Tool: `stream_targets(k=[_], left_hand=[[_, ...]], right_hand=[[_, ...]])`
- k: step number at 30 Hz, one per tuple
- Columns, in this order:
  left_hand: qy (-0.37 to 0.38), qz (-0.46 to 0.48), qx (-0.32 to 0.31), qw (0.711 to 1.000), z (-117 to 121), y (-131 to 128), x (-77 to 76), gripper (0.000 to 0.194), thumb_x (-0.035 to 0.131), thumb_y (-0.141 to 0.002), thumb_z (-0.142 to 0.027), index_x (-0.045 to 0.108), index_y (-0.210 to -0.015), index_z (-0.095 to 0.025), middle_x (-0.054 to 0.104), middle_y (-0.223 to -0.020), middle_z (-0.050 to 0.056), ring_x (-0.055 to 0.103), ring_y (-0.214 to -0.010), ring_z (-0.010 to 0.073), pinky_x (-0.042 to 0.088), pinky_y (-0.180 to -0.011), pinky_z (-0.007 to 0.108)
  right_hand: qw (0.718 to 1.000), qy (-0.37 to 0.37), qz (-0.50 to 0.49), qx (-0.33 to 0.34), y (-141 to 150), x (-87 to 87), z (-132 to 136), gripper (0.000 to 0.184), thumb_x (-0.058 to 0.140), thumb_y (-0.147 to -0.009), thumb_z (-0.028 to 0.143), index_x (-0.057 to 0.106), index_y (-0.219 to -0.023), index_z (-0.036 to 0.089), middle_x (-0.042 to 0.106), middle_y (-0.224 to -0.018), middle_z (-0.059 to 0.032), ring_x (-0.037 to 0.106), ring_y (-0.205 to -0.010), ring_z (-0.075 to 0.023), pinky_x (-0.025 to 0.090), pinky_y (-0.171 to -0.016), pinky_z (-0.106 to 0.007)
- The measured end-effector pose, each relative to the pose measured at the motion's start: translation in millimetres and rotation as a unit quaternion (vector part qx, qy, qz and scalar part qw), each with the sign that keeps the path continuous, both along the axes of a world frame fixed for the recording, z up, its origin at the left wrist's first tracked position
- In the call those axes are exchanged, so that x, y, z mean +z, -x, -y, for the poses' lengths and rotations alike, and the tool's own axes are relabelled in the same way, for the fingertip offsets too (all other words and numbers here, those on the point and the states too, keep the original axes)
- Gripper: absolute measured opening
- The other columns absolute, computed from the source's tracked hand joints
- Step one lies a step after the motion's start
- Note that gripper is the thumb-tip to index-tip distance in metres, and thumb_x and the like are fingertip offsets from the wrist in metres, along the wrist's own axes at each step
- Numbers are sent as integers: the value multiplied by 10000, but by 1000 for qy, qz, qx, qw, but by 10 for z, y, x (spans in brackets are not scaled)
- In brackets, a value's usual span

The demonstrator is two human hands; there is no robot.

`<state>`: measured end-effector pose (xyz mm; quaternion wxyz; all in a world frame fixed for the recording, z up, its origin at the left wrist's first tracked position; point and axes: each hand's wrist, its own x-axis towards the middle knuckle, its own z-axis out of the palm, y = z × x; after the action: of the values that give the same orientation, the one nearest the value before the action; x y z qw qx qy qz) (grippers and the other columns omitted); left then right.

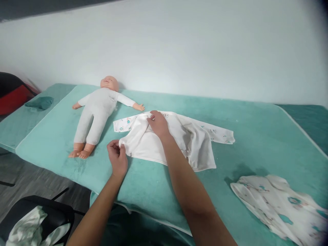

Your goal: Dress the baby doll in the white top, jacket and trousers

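A white baby shirt (151, 145) with printed sleeves lies spread on the green table cover, its front opened out. My left hand (118, 156) pinches the shirt's lower left corner between thumb and fingers. Higher up, near the neckline, my right hand (157, 123) is closed with its fingertips on the edge of the shirt's left front panel. Left of the shirt, a baby doll (98, 106) in a white bodysuit lies on its back, one arm stretched toward the shirt's left sleeve.
A crumpled printed baby garment (279, 205) lies at the table's right front. The green-covered table (246, 126) stands against a white wall (194, 48). At the lower left, a black chair (61, 212) bears a crumpled pale green cloth (28, 227). A red and black chair (12, 97) is at the far left.
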<state>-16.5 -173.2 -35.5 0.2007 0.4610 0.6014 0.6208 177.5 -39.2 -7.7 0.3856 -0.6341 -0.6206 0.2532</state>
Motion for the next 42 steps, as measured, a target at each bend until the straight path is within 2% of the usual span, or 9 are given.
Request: stream_targets(k=[4,8,13,17,24,28,33,37,42], left_hand=[[15,-90,-40,995,-43,9,18,304,579,-952,-342,623,-1219,-206,630,-971,31,589,-829,156,484,-768,288],[-10,-187,-91,978,-79,14,57,282,507,-989,-299,731,-1136,-212,674,-1049,60,638,-977,185,506,-877,311],[-39,-200,-30,979,-68,40,9,366,519,-994,-305,661,-1323,-225,612,-1210,93,604,-1139,202,487,-1005,344],[-28,-193,4,981,-64,45,-32,439,535,-983,-314,570,-1414,-241,529,-1282,107,587,-1126,199,497,-995,351],[-88,-258,2,962,-60,2,31,205,540,-904,-101,683,-1008,-205,506,-1356,118,488,-1302,251,426,-1076,433],[-142,-302,-82,939,-58,12,33,234,500,-880,-32,648,-873,-213,699,-1017,50,620,-1084,216,446,-997,423],[-105,-306,-186,928,-43,7,26,238,466,-889,-53,651,-870,-202,696,-829,28,639,-798,168,487,-740,309],[-92,-320,-205,920,-27,4,20,252,469,-872,-54,673,-898,-200,714,-809,14,639,-740,152,478,-692,280],[-92,-314,-201,923,-18,2,13,259,465,-868,-61,683,-891,-200,702,-767,0,638,-689,139,461,-662,269]], right_hand=[[992,65,97,46,-2,71,-43,516,583,-902,374,551,-1409,285,730,-1032,-30,653,-980,-251,477,-859,-369],[990,59,118,44,-8,80,-112,285,552,-920,382,686,-1167,333,744,-955,17,657,-943,-224,449,-827,-330],[996,-41,48,57,52,-22,-152,326,425,-972,344,671,-1180,286,724,-923,5,646,-888,-200,462,-796,-313],[993,-70,-5,100,88,-92,-204,480,461,-933,251,542,-1406,241,695,-1248,-40,611,-1158,-223,485,-950,-349],[977,-95,110,158,166,-90,-144,489,504,-913,182,551,-1399,181,652,-1320,-112,565,-1224,-306,435,-1064,-476],[967,-160,116,161,245,-60,-32,409,477,-956,221,591,-1343,156,616,-1310,-141,547,-1213,-292,439,-1067,-442],[952,-152,180,195,311,-47,79,395,479,-1020,365,589,-1364,205,586,-1439,-98,477,-1349,-270,352,-1155,-443],[947,-117,247,170,343,-52,107,459,408,-1049,453,546,-1416,215,503,-1551,-100,394,-1448,-284,234,-1217,-530],[961,-82,255,66,318,-89,21,479,355,-1058,415,545,-1415,159,509,-1541,-148,422,-1441,-278,272,-1210,-482]])
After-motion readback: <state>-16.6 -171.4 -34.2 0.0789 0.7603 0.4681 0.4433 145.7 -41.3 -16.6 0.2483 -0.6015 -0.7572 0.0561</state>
